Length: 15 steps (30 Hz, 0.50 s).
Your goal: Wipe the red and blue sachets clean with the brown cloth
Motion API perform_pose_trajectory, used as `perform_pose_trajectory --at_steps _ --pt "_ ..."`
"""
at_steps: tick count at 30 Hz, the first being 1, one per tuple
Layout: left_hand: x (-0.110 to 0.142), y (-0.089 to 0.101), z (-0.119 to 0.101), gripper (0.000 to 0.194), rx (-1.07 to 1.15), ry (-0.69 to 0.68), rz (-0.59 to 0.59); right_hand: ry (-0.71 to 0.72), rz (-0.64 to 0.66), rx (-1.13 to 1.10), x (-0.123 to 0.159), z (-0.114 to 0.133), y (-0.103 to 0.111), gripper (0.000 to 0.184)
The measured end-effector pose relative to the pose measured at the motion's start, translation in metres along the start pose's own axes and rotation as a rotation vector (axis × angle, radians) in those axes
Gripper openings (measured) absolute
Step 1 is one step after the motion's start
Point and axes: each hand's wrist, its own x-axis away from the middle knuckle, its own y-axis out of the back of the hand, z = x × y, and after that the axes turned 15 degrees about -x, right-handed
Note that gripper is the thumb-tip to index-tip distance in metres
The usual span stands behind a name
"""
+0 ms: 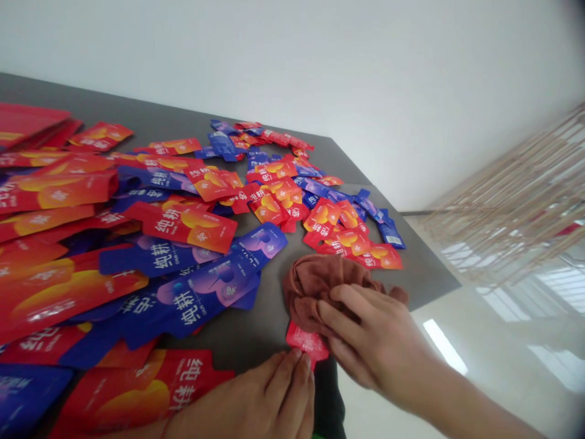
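Hands at work: left hand [260, 396] pinches a red sachet [306, 344], right hand [375, 341] clutches a brown cloth [320, 292].

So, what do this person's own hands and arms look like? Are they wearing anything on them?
Both hands are bare, with no gloves: the left hand and the right hand. The right forearm shows no sleeve or watch. The left wrist seems to wear a thin red cord. Some dark clothing shows below the hands.
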Motion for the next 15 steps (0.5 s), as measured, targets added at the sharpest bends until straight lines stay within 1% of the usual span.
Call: perform_pose_trajectory --at_steps 2,4,7,11,15 --pt "-0.002 0.002 0.001 0.036 0.001 -0.016 -0.007 0.037 0.033 -0.058 0.004 0.011 0.001 0.024" --pt "-0.005 0.005 0.003 0.032 -0.008 -0.019 0.011 0.084 0.06 -0.084 0.006 0.017 0.001 0.025" --pt "-0.005 0.007 0.004 0.031 -0.01 -0.02 0.04 0.091 0.081 -0.102 0.005 0.016 0.001 0.024" --pt "0.0 0.005 0.002 0.03 -0.009 -0.048 0.04 -0.007 0.104 -0.109 -0.004 0.001 0.004 0.026" --pt "0.004 0.004 0.002 0.029 -0.018 -0.07 0.057 -0.094 0.079 -0.023 -0.017 -0.027 0.008 0.028"
